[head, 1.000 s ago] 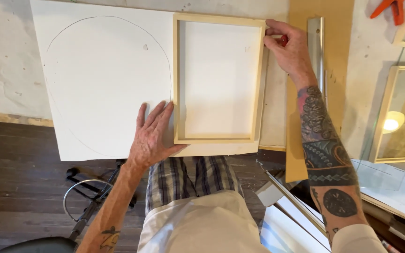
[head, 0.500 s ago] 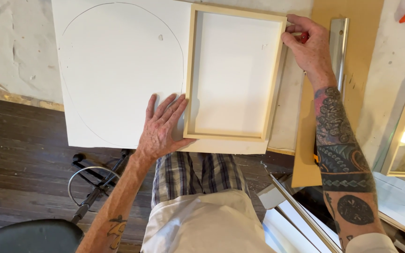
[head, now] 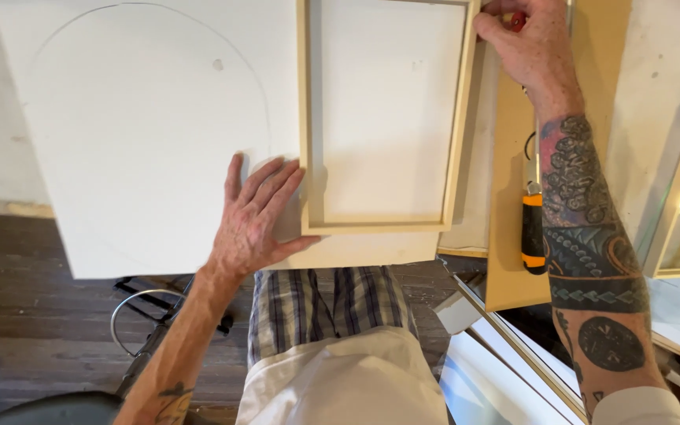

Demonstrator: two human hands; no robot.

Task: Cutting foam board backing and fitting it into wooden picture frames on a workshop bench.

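Observation:
A light wooden frame [head: 456, 134] lies flat on a large white board [head: 143, 134] that carries a faint pencilled arch line. My left hand [head: 257, 216] lies flat with fingers spread on the board, its fingertips against the frame's lower left corner. My right hand [head: 525, 43] is at the frame's upper right corner, pinching a small red object, likely a pencil, against the frame's outer edge. My tattooed right forearm [head: 584, 228] runs down the right side.
A utility knife with an orange and black handle [head: 533, 232] lies on a tan board [head: 509, 267] beside my forearm. A second wooden frame [head: 674, 197] sits at the right edge. A metal stool ring [head: 131, 323] and dark wooden floor lie below.
The view has closed in and shifted down, so the frame and board sit higher and larger. Both hands have kept their places on the frame's corners.

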